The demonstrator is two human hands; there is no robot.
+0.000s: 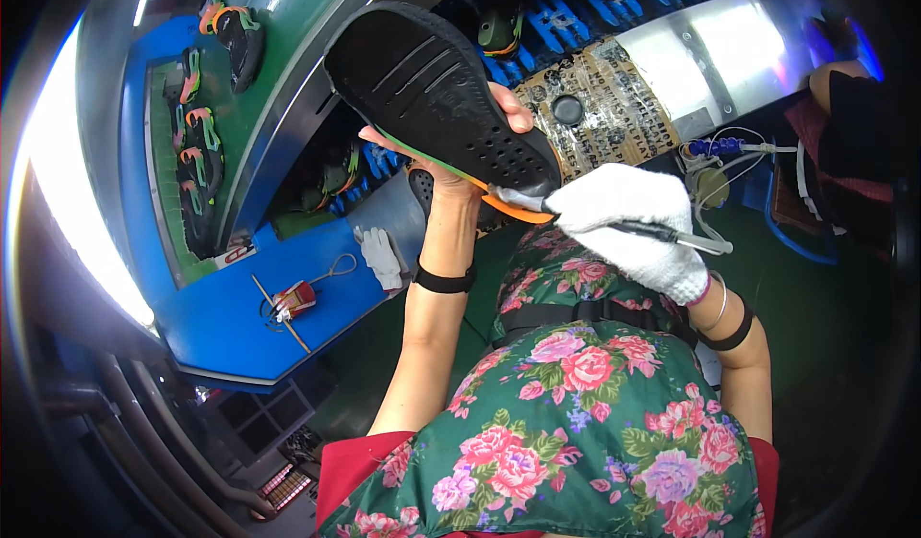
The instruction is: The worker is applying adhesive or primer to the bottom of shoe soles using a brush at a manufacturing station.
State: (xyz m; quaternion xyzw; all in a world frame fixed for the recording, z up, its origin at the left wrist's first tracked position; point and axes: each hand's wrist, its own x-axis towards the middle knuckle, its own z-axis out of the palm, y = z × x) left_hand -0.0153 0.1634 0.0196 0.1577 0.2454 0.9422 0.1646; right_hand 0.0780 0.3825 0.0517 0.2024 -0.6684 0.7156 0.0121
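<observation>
Bare left hand (449, 175) curled around the edges of a black, foot-shaped sole with slots, round holes and an orange-and-green rim (422, 70), which is held up in front of the person; right hand in a white knitted glove (624, 199), fingers closed on a slim, dark-and-silver-handled tool with a pale tip (662, 232), the tip at the rim near the perforated end; at left, a white fabric glove (380, 256) lies on a smooth blue surface (225, 308)
</observation>
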